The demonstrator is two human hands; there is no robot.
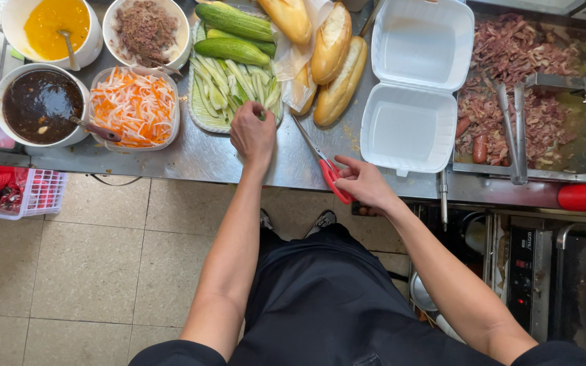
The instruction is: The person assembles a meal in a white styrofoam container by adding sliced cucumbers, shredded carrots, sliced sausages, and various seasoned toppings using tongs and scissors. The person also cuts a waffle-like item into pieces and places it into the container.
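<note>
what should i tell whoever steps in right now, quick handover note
Left hand reaches into the tray of cucumber strips, fingers curled on them.
Right hand has its grip on the red-handled scissors lying on the steel counter.
Foam clamshell box lies open and empty; baguettes are uncut beside it.
Nothing is in the box yet.

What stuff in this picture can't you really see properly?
- Left hand fingertips: they reach into the cucumber strips, so what they pinch is hidden.
- Scissors: the right hand covers part of the red handles.
- Yellow sauce bowl and top bread roll: cut off by the top edge.
- Red basket: cut off at the left edge, contents too small to tell.
- Dials below the counter: too small.
</note>
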